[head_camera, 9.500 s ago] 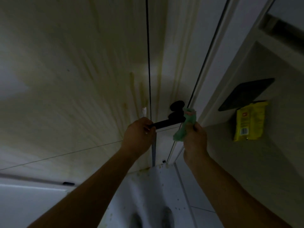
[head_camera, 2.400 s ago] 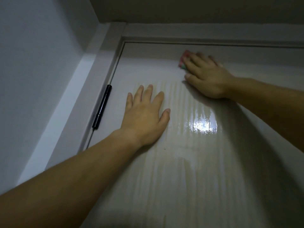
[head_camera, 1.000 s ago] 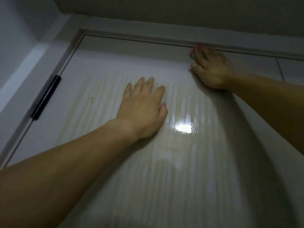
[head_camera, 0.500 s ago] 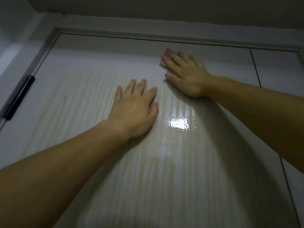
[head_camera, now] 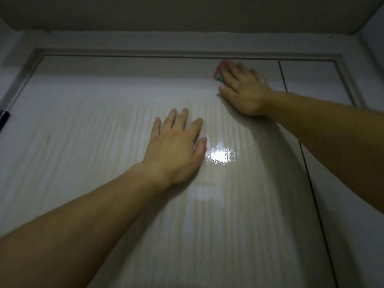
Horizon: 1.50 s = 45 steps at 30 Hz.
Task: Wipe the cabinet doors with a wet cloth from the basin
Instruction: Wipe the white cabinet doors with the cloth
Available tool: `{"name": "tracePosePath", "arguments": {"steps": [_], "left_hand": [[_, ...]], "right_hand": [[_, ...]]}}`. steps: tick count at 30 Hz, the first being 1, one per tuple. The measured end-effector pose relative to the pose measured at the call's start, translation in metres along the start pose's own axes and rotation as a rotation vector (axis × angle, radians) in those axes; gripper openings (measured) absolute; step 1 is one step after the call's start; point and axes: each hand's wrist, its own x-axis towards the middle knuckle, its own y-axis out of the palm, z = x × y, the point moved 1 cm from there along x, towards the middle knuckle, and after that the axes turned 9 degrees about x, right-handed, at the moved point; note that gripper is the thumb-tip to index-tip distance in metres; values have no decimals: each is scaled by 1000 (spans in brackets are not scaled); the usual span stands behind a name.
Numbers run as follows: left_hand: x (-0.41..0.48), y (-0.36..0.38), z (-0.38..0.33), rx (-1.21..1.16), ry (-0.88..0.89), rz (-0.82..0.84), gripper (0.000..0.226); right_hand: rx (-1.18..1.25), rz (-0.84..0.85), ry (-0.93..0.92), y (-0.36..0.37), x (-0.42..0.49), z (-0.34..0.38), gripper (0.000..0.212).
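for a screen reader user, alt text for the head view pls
The right hand presses a red and green cloth against the top of a pale cabinet door. The left hand rests flat on the door lower down.

Bare left hand point(head_camera: 176, 150), bare right hand point(head_camera: 243, 90); forearms point(head_camera: 83, 225) bare to frame edge.

- Left hand point(head_camera: 176, 148) flat on glossy pale cabinet door point(head_camera: 93, 173), mid-panel.
- Right hand point(head_camera: 244, 91) above-right, atop red-green cloth point(head_camera: 218, 73) at door's top edge.
- Black hinge point(head_camera: 4, 119) at far left.

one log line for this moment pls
step: wipe | left hand: flat on cabinet door | right hand: presses cloth near door's top edge
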Motion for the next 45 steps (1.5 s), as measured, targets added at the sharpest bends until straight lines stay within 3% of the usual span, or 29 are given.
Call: {"name": "tracePosePath", "arguments": {"steps": [2, 7, 12, 18, 23, 29, 34, 39, 45], "left_hand": [[0, -2, 1, -1, -5, 2, 57], [-1, 0, 3, 52, 4, 13, 58], [2, -2, -5, 39, -27, -31, 56], [13, -3, -45, -19, 46, -45, 65], [24, 8, -72, -9, 41, 5, 59], [23, 14, -72, 35, 40, -15, 68], [22, 12, -86, 42, -2, -6, 73], [23, 9, -108, 45, 104, -55, 74], [20, 17, -131, 46, 152, -25, 79]], "right_hand": [[36, -28, 35, -2, -1, 0, 72], [-16, 15, -225, 12, -48, -1, 71], [-2, -39, 32, -10, -10, -37, 67], [-15, -13, -147, 6, -47, -41, 66], [26, -57, 152, -11, -21, -70, 63], [2, -30, -69, 3, -63, -75, 63], [24, -105, 226, -23, -37, -116, 62], [39, -75, 85, -10, -71, -117, 64], [60, -112, 315, -33, -55, -156, 64]]}}
